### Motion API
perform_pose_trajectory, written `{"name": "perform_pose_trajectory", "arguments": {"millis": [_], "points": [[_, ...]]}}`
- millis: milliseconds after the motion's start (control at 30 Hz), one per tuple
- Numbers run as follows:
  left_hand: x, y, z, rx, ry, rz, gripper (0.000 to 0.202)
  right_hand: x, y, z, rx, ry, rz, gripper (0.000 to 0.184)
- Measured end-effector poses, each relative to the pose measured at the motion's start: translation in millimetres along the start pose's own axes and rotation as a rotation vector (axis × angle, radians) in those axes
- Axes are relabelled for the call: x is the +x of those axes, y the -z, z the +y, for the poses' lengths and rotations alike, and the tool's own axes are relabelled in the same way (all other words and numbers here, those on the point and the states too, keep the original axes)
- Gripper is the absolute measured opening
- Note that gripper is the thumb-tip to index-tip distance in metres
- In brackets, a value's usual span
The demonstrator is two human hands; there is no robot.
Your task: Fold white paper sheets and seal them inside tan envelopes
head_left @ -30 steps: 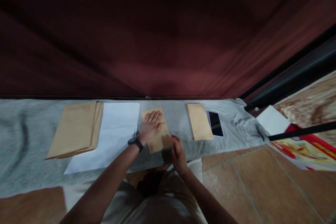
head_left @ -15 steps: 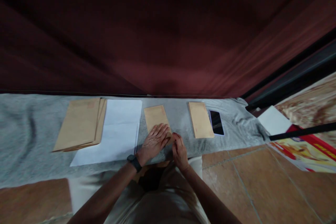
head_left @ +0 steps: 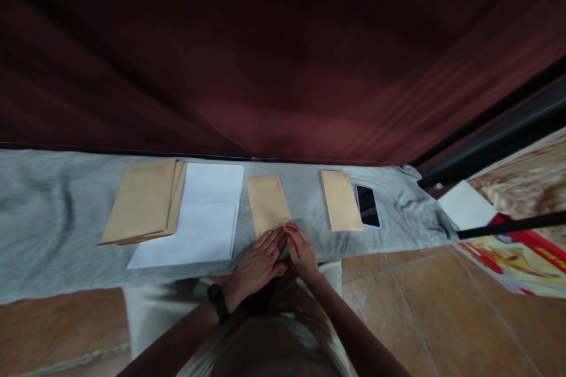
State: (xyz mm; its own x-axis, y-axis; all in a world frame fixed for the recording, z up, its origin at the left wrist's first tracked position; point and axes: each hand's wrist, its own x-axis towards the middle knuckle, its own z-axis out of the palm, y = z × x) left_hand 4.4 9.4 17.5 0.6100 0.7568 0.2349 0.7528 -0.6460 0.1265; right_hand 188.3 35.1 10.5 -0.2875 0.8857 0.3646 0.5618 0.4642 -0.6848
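Observation:
A small brown envelope (head_left: pixel 269 203) lies on the grey cloth in front of me, with faint red print near its far right corner. Across its near end rests my left hand (head_left: pixel 262 260), fingers stretched out and lying flat, a dark watch on the wrist. My right hand (head_left: pixel 301 250) is at the near right corner of the same envelope, fingers together and bent over the edge; the fingertips of both hands almost meet there. Both hands hide the envelope's near edge.
Large brown envelopes (head_left: pixel 139 200) overlap white paper sheets (head_left: pixel 207 230) on the left. To the right lie a stack of small envelopes (head_left: pixel 340 200) and a phone (head_left: pixel 367 206). A dark red curtain (head_left: pixel 283 82) hangs behind the grey cloth (head_left: pixel 39 224). A colourful box (head_left: pixel 517 256) lies at far right.
My left hand has slid back towards me, from the middle of the envelope to its near end. My right hand has come in beside it, over the corner.

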Motion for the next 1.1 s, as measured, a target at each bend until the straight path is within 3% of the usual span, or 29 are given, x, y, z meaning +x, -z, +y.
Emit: {"name": "perform_pose_trajectory", "arguments": {"millis": [167,300,633,900,1100], "points": [[-6.5,-9.3,11.8,0.007,0.066,0.005,0.059,-0.6,7.3,-10.1,-0.169,0.198,-0.193,0.046],[-9.8,-12.8,15.7,0.023,0.081,0.030,0.061,-6.4,10.9,-11.0,-0.264,0.246,-0.252,0.050],[-21.4,-1.8,13.9,0.029,0.091,0.025,0.071,-18.4,17.3,-2.3,-0.320,0.170,-0.255,0.050],[-25.8,3.9,12.7,0.009,0.101,-0.010,0.069,-27.5,34.6,13.7,-0.350,0.139,-0.256,0.050],[-26.0,1.7,14.7,0.026,0.121,-0.013,0.070,-23.2,31.3,3.7,-0.308,0.117,-0.209,0.050]]}}
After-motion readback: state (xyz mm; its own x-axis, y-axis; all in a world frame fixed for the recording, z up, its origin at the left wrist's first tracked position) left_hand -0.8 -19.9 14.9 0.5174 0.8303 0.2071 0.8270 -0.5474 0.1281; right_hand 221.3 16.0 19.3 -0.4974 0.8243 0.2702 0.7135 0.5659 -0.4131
